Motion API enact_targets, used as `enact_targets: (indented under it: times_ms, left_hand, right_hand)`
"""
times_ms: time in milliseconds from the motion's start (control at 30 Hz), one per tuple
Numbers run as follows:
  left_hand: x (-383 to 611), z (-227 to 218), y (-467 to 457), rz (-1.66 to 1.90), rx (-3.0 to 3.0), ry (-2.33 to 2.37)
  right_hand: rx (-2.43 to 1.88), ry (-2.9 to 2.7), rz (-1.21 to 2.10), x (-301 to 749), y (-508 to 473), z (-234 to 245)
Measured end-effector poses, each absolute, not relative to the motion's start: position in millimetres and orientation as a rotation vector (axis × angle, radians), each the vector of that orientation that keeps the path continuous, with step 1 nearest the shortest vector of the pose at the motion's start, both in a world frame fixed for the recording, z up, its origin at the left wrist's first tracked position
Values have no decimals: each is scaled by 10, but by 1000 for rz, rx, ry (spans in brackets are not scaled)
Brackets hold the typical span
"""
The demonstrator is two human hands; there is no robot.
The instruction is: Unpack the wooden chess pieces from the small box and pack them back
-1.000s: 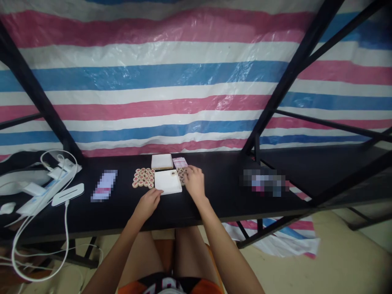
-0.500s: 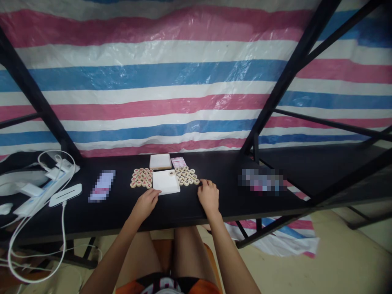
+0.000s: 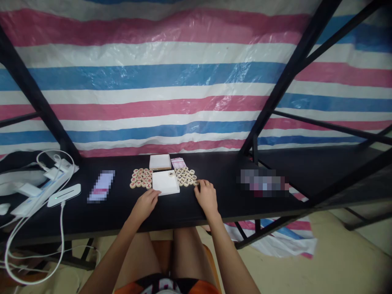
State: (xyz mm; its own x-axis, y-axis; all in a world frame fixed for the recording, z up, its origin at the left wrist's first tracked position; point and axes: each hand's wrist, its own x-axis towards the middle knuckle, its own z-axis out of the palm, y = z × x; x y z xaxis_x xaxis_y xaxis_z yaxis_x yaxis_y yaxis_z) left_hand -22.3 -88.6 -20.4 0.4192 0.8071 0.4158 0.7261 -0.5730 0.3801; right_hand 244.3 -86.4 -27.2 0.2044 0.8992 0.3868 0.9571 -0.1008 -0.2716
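A person's left hand (image 3: 147, 204) touches a tray (image 3: 163, 185) with one piece (image 3: 171, 174) inside; the right hand (image 3: 207, 199) meets the nearest corner of the black pieces (image 3: 185, 177), opposite red pieces (image 3: 141, 178).

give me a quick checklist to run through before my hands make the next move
1. Left hand at the tray's near edge: ok. Firm grip: cannot tell.
2. Right hand at the nearest right-end piece: ok. Piece gripped: cannot tell.
3. Front white tray between the two piece groups: ok.
4. Red-marked pieces left of that tray, dark-marked pieces right of it: ok.
5. All pieces outside the front tray: not ok, a single piece sits near its far right corner.
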Motion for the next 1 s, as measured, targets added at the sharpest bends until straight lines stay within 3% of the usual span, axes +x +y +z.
enact_targets:
  times_ms: [667, 1000]
  left_hand:
    - [-226, -200, -890, 854, 2505, 1372]
    - [-228, -205, -877, 847, 2498, 1367]
  right_hand:
    - [-1934, -1695, -123, 2463, -871, -267]
    - [-1467, -1730, 94, 2082, -902, -125]
